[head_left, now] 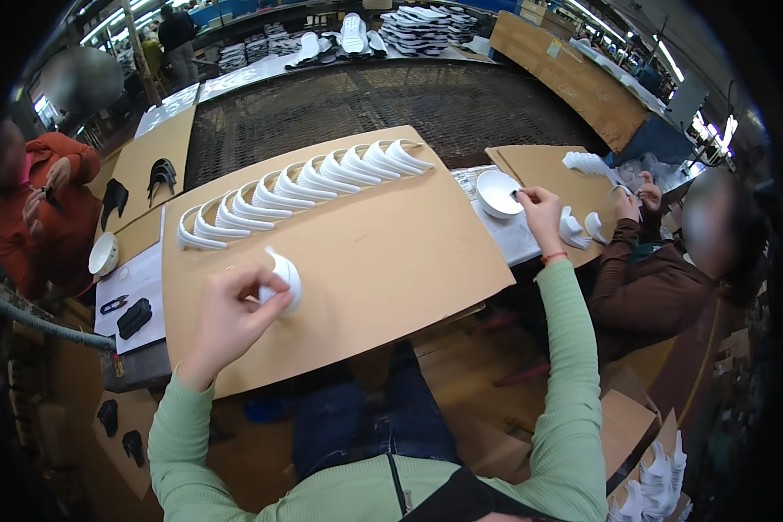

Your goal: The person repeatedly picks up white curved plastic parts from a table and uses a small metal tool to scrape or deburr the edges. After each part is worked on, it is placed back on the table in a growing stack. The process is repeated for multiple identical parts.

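My left hand (230,313) pinches a white curved shoe piece (291,277) upright above the near left part of a tan board (374,283). Out to the right, the fingers of my right hand (544,217) are closed on a small dark object (517,196) at the rim of a white bowl (491,190). Its kind is too small to make out. Along the far side of the board runs a slanting row of white curved shoe pieces (296,191), nested one against another.
A dark mesh conveyor (322,100) lies beyond the board. A co-worker in brown (644,287) sits at right beside more white pieces (572,228); another in orange (52,209) works at left near a second bowl (103,254). A black case (134,319) lies left of the board.
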`<state>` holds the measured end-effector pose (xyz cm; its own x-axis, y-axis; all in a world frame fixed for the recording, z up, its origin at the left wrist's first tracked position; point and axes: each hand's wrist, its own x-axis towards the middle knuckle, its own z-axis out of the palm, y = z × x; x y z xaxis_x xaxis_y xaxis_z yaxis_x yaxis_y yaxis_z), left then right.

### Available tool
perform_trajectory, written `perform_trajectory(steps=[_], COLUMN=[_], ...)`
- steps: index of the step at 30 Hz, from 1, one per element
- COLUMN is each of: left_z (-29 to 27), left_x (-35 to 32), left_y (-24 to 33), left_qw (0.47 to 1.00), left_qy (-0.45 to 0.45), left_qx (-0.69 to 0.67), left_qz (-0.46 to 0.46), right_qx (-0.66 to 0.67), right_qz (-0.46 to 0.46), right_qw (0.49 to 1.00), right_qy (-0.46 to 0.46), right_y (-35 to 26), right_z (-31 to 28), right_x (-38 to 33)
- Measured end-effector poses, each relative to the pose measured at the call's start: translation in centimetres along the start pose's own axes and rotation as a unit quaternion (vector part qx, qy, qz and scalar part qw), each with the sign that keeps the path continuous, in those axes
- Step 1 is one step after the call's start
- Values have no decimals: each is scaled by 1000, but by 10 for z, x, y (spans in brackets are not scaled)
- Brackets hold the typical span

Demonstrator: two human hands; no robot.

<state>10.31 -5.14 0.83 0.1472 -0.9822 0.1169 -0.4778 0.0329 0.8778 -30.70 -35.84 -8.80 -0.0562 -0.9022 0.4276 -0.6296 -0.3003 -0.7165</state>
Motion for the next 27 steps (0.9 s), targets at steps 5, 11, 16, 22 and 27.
perform_trajectory(steps=[5,11,16,22,27], left_z=[-5,3,11,16,23], left_x=[-32,-63,-73,-74,-68], left_y=[9,-2,-21,-19,-7], left_qw=[976,909,891,900,901], left_qy=[62,82,125,111,81], left_qx=[-205,-402,-430,-413,-421], left_qz=[32,-70,-75,-83,-69], right_qx=[-237,-342,-379,-372,-286], right_qz=[-78,-81,-101,-96,27], right_qw=[968,936,919,922,956], right_qy=[-16,-38,-35,-38,48], right_y=[14,14,20,22,27], right_z=[23,41,48,47,42], right_x=[18,27,29,29,31])
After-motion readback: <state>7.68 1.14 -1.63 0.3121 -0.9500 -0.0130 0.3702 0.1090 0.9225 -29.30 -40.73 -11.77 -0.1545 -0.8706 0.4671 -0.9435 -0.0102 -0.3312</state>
